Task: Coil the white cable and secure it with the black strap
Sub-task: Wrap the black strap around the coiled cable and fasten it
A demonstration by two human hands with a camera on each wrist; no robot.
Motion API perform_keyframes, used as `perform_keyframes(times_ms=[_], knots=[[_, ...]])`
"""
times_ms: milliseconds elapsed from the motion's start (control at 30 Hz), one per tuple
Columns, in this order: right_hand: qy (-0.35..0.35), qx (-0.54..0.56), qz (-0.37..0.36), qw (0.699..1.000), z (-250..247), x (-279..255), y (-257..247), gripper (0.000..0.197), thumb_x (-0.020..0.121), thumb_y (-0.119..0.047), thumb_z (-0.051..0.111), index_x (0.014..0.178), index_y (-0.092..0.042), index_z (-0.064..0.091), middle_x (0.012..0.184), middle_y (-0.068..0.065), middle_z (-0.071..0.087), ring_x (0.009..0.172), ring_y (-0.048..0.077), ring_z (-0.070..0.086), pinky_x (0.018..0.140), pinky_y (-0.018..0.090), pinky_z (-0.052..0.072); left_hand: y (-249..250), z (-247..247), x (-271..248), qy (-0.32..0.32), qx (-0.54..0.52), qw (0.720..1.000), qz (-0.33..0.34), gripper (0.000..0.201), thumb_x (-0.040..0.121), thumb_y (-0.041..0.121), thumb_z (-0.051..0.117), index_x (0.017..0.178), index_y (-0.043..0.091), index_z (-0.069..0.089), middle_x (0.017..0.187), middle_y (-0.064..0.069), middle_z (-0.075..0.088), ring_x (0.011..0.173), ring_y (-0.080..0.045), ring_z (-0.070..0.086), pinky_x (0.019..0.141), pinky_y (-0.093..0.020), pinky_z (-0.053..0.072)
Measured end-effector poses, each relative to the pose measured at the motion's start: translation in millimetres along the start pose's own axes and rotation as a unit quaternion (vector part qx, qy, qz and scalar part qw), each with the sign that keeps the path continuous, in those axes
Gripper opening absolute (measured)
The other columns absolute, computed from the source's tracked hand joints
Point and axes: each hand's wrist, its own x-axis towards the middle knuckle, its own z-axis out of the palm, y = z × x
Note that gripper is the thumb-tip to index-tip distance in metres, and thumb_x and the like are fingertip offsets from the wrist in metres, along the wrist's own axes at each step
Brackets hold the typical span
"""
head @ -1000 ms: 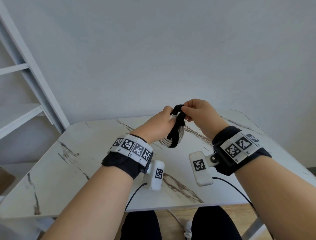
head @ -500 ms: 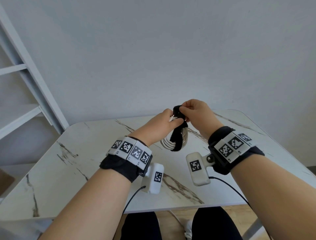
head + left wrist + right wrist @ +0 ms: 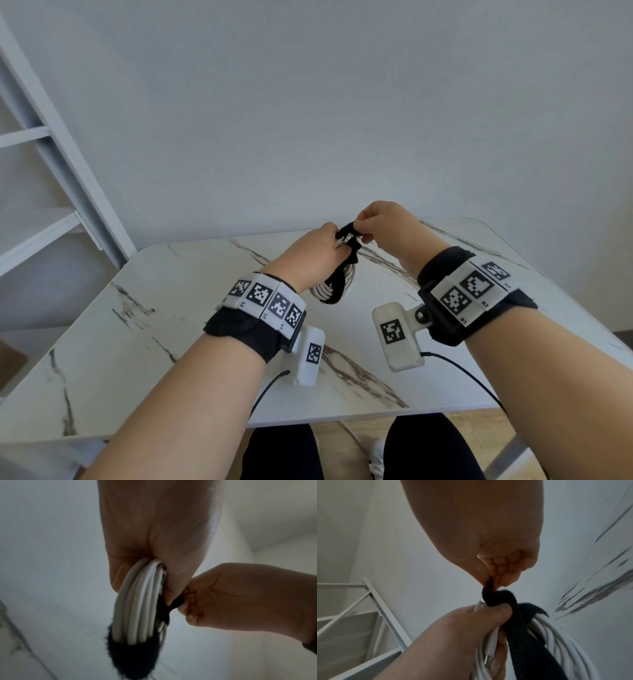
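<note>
The white cable [image 3: 321, 291] is wound into a coil [image 3: 139, 609] of several loops and held above the marble table [image 3: 164, 329]. My left hand [image 3: 317, 251] grips the coil near its top, thumb pressing the black strap [image 3: 522, 632] against it. The strap [image 3: 337, 286] runs down over the coil and round its underside [image 3: 133, 660]. My right hand [image 3: 376, 222] pinches the strap's free end [image 3: 488, 586] between thumb and forefinger just above the coil. A cable plug [image 3: 480, 605] sticks out beside my left thumb.
A white shelf frame [image 3: 51, 164] stands at the left against the plain wall. The table's rounded far edge [image 3: 239, 236] lies just behind the hands. Thin black wires [image 3: 469, 377] trail from the wrist cameras over the table's near edge.
Both hands have shifted slightly left and away with the coil. The right hand has drawn the strap's end up over the top of the coil.
</note>
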Motion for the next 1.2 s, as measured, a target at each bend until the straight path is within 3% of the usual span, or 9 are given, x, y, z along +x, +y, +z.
perform_keyframes(times_ms=[167,333,533,633,767,867,967,1100,1200], knots=[[-0.034,-0.029,0.016,0.999,-5,2,-6,0.022,0.093,-0.004,0.053,0.073,-0.012,0.054,0.072,0.003,0.058,0.058,0.010,0.051,0.054,0.017,0.038,1,0,1,0.015,0.016,1.000,-0.011,0.025,0.099,0.031,0.043,0.110,0.009,0.047,0.083,0.000,0.054,0.078,-0.021,0.055,0.062,-0.030,0.039],[-0.033,0.055,0.046,0.997,-3,1,0,0.018,0.092,-0.005,0.056,0.075,-0.011,0.058,0.073,0.005,0.064,0.065,0.017,0.061,0.069,0.028,0.053,2,-1,6,0.038,0.017,0.999,-0.018,0.025,0.100,0.030,0.042,0.111,0.008,0.047,0.084,0.000,0.052,0.072,-0.015,0.051,0.055,-0.025,0.036],[-0.007,0.001,0.022,1.000,0,-4,3,0.019,0.091,-0.001,0.052,0.077,-0.013,0.055,0.080,0.015,0.070,0.076,0.023,0.060,0.072,0.032,0.049,2,-2,4,0.035,-0.028,0.998,-0.035,0.025,0.099,0.028,0.043,0.114,0.009,0.048,0.085,0.001,0.054,0.069,-0.012,0.050,0.055,-0.026,0.034],[0.007,-0.001,0.016,1.000,1,-6,8,0.017,0.089,-0.001,0.054,0.077,-0.013,0.057,0.083,0.015,0.070,0.077,0.023,0.060,0.071,0.032,0.046,2,-3,2,0.031,-0.049,0.997,-0.043,0.031,0.099,0.028,0.045,0.122,0.007,0.049,0.097,-0.003,0.056,0.081,-0.019,0.052,0.058,-0.025,0.034],[0.011,0.006,0.027,1.000,4,-5,12,0.018,0.088,-0.002,0.058,0.074,-0.014,0.058,0.069,0.004,0.060,0.066,0.017,0.053,0.063,0.026,0.042,1,-4,2,0.032,-0.093,0.994,-0.055,0.037,0.099,0.029,0.044,0.130,0.009,0.046,0.105,-0.010,0.059,0.082,-0.021,0.052,0.056,-0.026,0.032],[0.002,0.016,0.046,0.999,4,-6,10,0.010,0.088,-0.003,0.060,0.080,-0.008,0.059,0.066,0.001,0.052,0.061,0.013,0.046,0.056,0.022,0.037,3,-3,0,0.038,-0.129,0.990,-0.053,0.039,0.099,0.028,0.042,0.135,0.012,0.045,0.124,-0.020,0.059,0.098,-0.034,0.059,0.061,-0.028,0.038],[0.011,0.014,0.051,0.999,5,-5,11,0.004,0.085,-0.003,0.060,0.081,-0.006,0.059,0.066,0.005,0.049,0.062,0.017,0.044,0.057,0.024,0.035,5,-3,-3,0.036,-0.146,0.987,-0.051,0.038,0.100,0.027,0.041,0.135,0.014,0.045,0.127,-0.020,0.058,0.114,-0.037,0.056,0.068,-0.029,0.040],[0.023,-0.004,0.042,0.999,8,-4,14,0.008,0.079,-0.005,0.062,0.081,-0.012,0.059,0.074,0.009,0.046,0.070,0.019,0.041,0.062,0.028,0.033,5,-4,-5,0.030,-0.155,0.987,-0.044,0.034,0.100,0.027,0.042,0.132,0.018,0.047,0.094,-0.004,0.061,0.072,-0.015,0.054,0.055,-0.024,0.032],[0.028,-0.005,0.034,0.999,6,-5,17,0.005,0.080,-0.007,0.065,0.080,-0.008,0.060,0.067,0.008,0.047,0.062,0.020,0.042,0.056,0.025,0.033,3,-4,-4,0.031,-0.164,0.985,-0.050,0.030,0.097,0.023,0.043,0.126,0.019,0.050,0.077,0.001,0.054,0.058,-0.009,0.045,0.054,-0.026,0.031]])
